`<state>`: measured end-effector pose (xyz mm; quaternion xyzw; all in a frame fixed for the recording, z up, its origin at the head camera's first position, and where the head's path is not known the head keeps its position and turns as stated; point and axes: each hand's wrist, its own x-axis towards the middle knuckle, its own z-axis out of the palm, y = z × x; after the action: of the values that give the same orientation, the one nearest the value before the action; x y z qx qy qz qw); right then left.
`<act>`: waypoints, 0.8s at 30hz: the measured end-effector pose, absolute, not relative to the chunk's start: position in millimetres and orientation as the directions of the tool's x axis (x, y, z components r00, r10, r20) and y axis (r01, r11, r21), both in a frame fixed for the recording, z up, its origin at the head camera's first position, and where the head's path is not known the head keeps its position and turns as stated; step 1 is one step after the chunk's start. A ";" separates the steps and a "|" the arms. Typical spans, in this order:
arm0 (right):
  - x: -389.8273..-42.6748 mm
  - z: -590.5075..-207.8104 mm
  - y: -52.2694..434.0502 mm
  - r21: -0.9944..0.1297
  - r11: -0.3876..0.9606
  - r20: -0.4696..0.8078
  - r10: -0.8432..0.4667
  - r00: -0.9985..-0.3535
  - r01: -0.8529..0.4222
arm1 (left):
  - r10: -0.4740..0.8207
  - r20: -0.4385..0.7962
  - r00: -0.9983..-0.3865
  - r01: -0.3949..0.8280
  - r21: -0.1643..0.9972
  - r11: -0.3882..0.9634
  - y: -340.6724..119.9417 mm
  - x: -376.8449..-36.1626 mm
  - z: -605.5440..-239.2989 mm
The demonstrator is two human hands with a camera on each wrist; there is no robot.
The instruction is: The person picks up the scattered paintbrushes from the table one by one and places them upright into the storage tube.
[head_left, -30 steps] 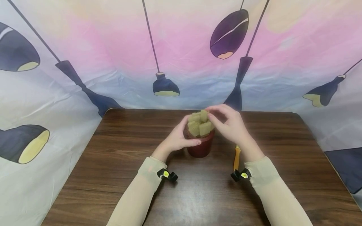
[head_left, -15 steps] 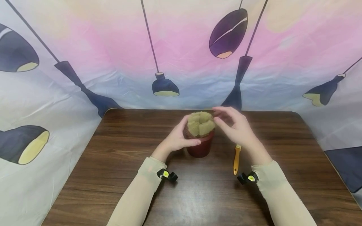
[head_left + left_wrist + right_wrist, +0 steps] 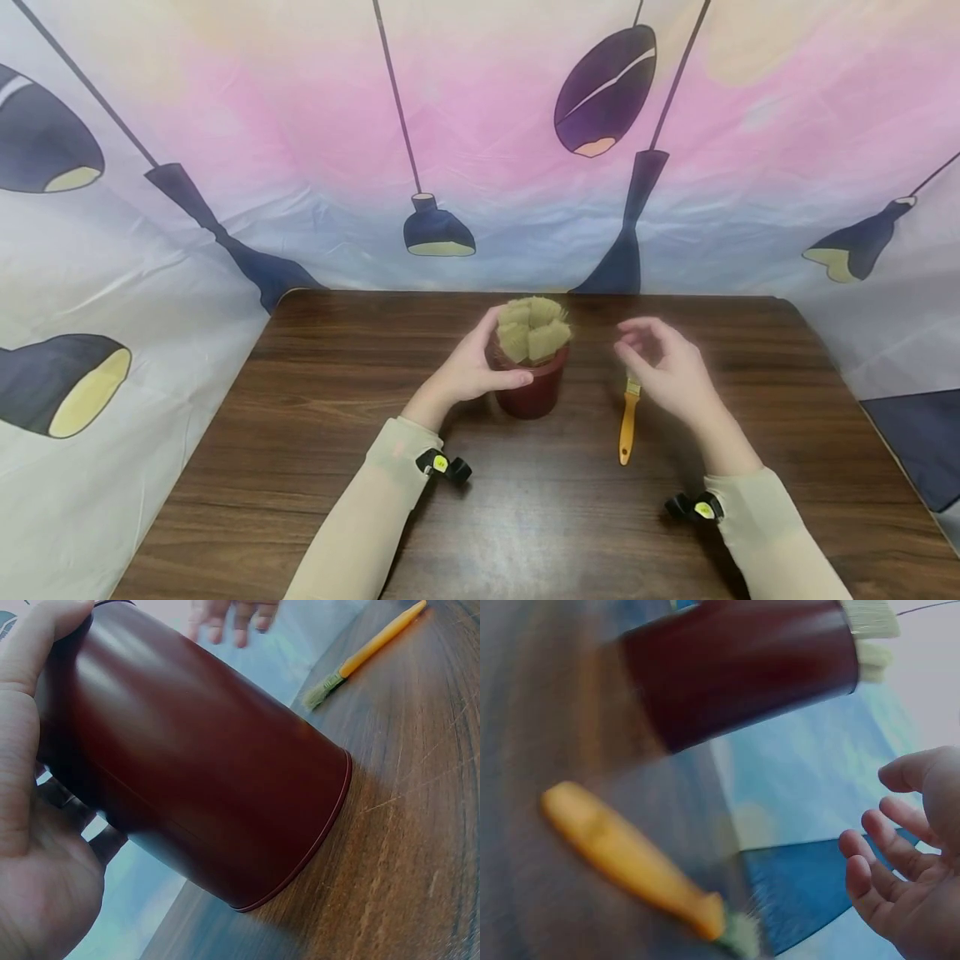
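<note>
A dark red cup (image 3: pixel 534 396) stands upright on the table, crowded with pale bristle heads (image 3: pixel 531 335) that poke above its rim. My left hand (image 3: pixel 471 367) grips its left side near the top, thumb across the front, as the left wrist view shows on the cup's smooth wall (image 3: pixel 210 750). To the right lies a loose paintbrush (image 3: pixel 627 425) with an orange handle, its bristles pointing away from me. My right hand (image 3: pixel 671 371) hovers near the bristle end, fingers loosely bent and holding nothing. In the right wrist view the paintbrush (image 3: pixel 622 855) is blurred, apart from the fingers.
The brown wood-grain table (image 3: pixel 337 483) reaches back to a hanging cloth (image 3: pixel 510 108) printed with dark lamps. Each wrist carries a small black camera, such as the right one (image 3: pixel 693 507).
My right hand has drawn away from the bristle heads in the cup, moving right and towards me, uncovering the loose paintbrush. My left hand and the cup have stayed put.
</note>
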<state>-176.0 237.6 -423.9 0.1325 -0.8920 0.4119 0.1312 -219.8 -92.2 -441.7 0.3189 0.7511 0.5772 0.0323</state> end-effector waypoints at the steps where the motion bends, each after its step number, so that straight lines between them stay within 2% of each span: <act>1: -173.7 -427.8 239.7 -0.698 0.634 0.326 -0.132 -0.936 -0.333 | 0.516 0.319 -0.795 0.441 0.888 0.132 -92.5 -219.7 -441.8; 8: -160.9 -441.0 254.0 -0.689 0.702 0.146 -0.106 -0.984 -0.178 | 0.521 0.314 -0.794 0.440 0.888 0.134 -92.8 -220.8 -442.1; 13: -159.7 -443.6 262.3 -0.653 0.749 -0.009 -0.155 -0.988 -0.111 | 0.525 0.315 -0.791 0.433 0.894 0.116 -92.5 -220.9 -441.3; 24: -161.6 -452.0 265.9 -0.626 0.775 -0.086 -0.174 -0.981 -0.082 | 0.520 0.320 -0.792 0.445 0.885 0.133 -92.5 -219.4 -439.3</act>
<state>-161.6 265.9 -452.0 0.0681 -0.9396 0.3283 -0.0695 -219.4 -92.5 -439.3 0.3210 0.7520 0.5747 0.0327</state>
